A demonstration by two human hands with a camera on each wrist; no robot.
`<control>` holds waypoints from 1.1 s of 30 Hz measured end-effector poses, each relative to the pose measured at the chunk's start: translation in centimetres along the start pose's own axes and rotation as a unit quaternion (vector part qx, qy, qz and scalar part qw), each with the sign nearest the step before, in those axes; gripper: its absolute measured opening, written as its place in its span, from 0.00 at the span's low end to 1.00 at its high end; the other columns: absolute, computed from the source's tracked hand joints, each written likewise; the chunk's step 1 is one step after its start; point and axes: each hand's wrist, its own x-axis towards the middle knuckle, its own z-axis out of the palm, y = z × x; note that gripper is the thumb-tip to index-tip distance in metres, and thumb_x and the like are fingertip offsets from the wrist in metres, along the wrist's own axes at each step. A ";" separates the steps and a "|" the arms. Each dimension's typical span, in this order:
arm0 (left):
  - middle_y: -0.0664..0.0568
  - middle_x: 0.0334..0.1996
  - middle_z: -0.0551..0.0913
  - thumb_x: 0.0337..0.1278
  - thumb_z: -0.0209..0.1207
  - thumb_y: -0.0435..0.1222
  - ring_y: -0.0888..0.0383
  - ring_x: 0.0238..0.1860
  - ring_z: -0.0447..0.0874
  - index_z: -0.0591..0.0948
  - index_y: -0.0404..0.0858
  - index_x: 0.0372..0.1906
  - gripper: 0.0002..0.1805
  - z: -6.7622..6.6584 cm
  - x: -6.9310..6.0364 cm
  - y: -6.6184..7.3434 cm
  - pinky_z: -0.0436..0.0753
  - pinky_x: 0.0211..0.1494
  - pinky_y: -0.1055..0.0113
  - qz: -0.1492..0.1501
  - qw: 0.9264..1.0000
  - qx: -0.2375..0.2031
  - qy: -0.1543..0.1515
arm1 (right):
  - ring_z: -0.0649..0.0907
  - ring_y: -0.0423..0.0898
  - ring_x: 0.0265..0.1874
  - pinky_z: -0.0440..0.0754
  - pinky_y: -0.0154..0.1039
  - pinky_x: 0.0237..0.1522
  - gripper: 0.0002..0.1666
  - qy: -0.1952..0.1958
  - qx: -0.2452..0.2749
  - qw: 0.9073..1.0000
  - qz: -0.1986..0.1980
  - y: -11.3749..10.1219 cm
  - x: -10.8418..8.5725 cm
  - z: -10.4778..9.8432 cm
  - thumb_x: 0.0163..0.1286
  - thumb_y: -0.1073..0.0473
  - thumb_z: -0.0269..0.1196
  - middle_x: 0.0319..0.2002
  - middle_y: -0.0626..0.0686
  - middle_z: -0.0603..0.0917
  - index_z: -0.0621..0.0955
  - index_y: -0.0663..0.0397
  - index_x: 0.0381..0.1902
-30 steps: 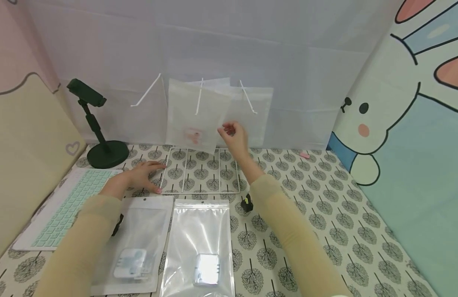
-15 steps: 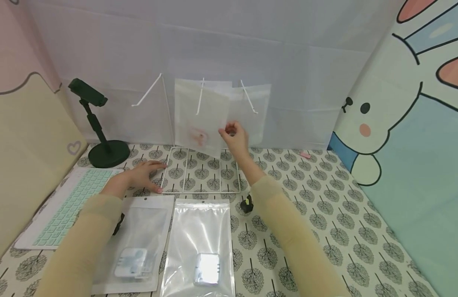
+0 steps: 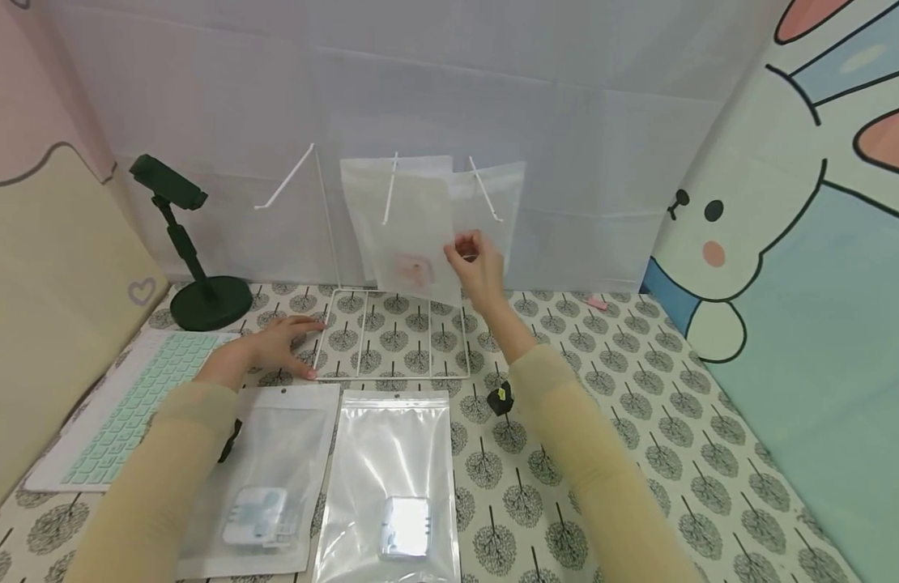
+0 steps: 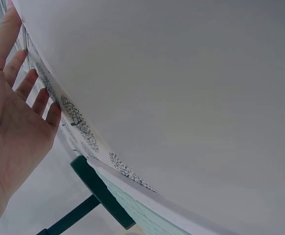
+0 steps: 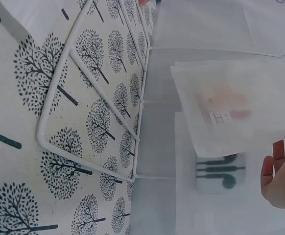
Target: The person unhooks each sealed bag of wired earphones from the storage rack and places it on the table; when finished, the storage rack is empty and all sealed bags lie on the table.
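Observation:
Thumb and forefinger of my right hand (image 3: 482, 271) pinch the right edge of a frosted zip bag (image 3: 413, 210), which hangs on the middle hook of a white wire display rack (image 3: 377, 378). A blurred pinkish item shows inside that bag in the right wrist view. Behind it, another frosted bag (image 3: 504, 190) hangs at the right hook; the right wrist view shows a bag with a dark earphone-like shape (image 5: 221, 171). My left hand (image 3: 280, 344) has its fingers spread at the left side of the rack's base, thumb near the front corner.
The rack's left hook (image 3: 285, 178) is bare. Two flat zip bags, one frosted (image 3: 274, 453) and one shiny (image 3: 391, 453), lie in front, each with a boxed item. A keyboard (image 3: 151, 405) and a dark green stand (image 3: 210, 301) are at left. A pink piece (image 3: 598, 304) lies back right.
My right hand has moved slightly right, still pinching the frosted bag's edge. The bag has swung right with it. My left hand stays at the rack's base.

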 end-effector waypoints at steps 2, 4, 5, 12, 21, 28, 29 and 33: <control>0.36 0.72 0.45 0.35 0.70 0.59 0.26 0.69 0.33 0.58 0.44 0.72 0.57 0.0 -0.1 -0.1 0.44 0.57 0.21 0.000 1.000 -0.002 0.001 | 0.82 0.48 0.34 0.80 0.34 0.41 0.09 0.005 -0.006 1.000 -0.010 -0.1 0.2 -0.3 0.62 0.63 0.64 0.35 0.59 0.83 0.77 0.64 0.37; 0.36 0.72 0.45 0.35 0.70 0.59 0.26 0.69 0.34 0.58 0.44 0.72 0.57 0.1 -0.2 -0.1 0.44 0.57 0.21 0.001 1.000 -0.003 0.003 | 0.82 0.49 0.35 0.81 0.34 0.41 0.09 0.008 -0.011 1.000 -0.015 -0.2 0.5 -0.5 0.63 0.63 0.63 0.35 0.60 0.83 0.77 0.65 0.37; 0.36 0.72 0.45 0.35 0.70 0.59 0.26 0.69 0.34 0.58 0.44 0.72 0.57 0.1 -0.2 -0.1 0.44 0.57 0.21 0.001 1.000 -0.003 0.003 | 0.82 0.49 0.35 0.81 0.34 0.41 0.09 0.008 -0.012 1.000 -0.016 -0.3 0.6 -0.7 0.63 0.63 0.63 0.35 0.60 0.82 0.77 0.65 0.37; 0.37 0.73 0.45 0.34 0.70 0.60 0.27 0.69 0.33 0.58 0.44 0.73 0.58 0.2 -0.2 -0.4 0.44 0.57 0.21 -0.002 1.000 -0.002 0.005 | 0.83 0.53 0.38 0.82 0.36 0.43 0.11 -0.008 -0.004 1.000 -0.022 -0.9 1.5 -1.8 0.65 0.63 0.62 0.40 0.61 0.81 0.76 0.67 0.40; 0.37 0.73 0.45 0.35 0.70 0.60 0.28 0.69 0.35 0.57 0.44 0.73 0.58 0.2 -0.3 -0.1 0.46 0.57 0.21 0.002 1.000 -0.003 0.000 | 0.85 0.50 0.35 0.83 0.31 0.37 0.16 0.016 0.006 0.999 -0.027 -1.7 2.0 -3.4 0.62 0.61 0.66 0.41 0.61 0.83 0.75 0.66 0.41; 0.36 0.72 0.46 0.37 0.70 0.59 0.27 0.69 0.36 0.58 0.43 0.72 0.56 -0.1 -0.3 0.3 0.47 0.57 0.22 0.009 1.000 0.004 0.001 | 0.84 0.54 0.32 0.80 0.26 0.32 0.10 -0.006 -0.006 0.998 -0.068 -4.3 0.6 -4.4 0.61 0.69 0.64 0.40 0.64 0.84 0.80 0.71 0.39; 0.36 0.72 0.46 0.37 0.70 0.59 0.27 0.69 0.36 0.58 0.43 0.72 0.56 -0.1 -0.3 0.4 0.47 0.57 0.22 0.009 1.000 0.005 0.001 | 0.84 0.55 0.31 0.79 0.25 0.32 0.09 -0.009 -0.016 0.997 -0.079 -4.7 0.3 -4.6 0.61 0.70 0.64 0.40 0.64 0.84 0.81 0.71 0.39; 0.36 0.72 0.46 0.37 0.69 0.60 0.26 0.69 0.36 0.58 0.43 0.72 0.56 -0.1 -0.3 0.5 0.46 0.57 0.21 0.010 1.000 0.010 -0.001 | 0.84 0.57 0.34 0.79 0.24 0.33 0.09 -0.027 -0.043 0.992 -0.113 -5.3 -0.2 -5.3 0.61 0.73 0.62 0.40 0.65 0.84 0.83 0.70 0.40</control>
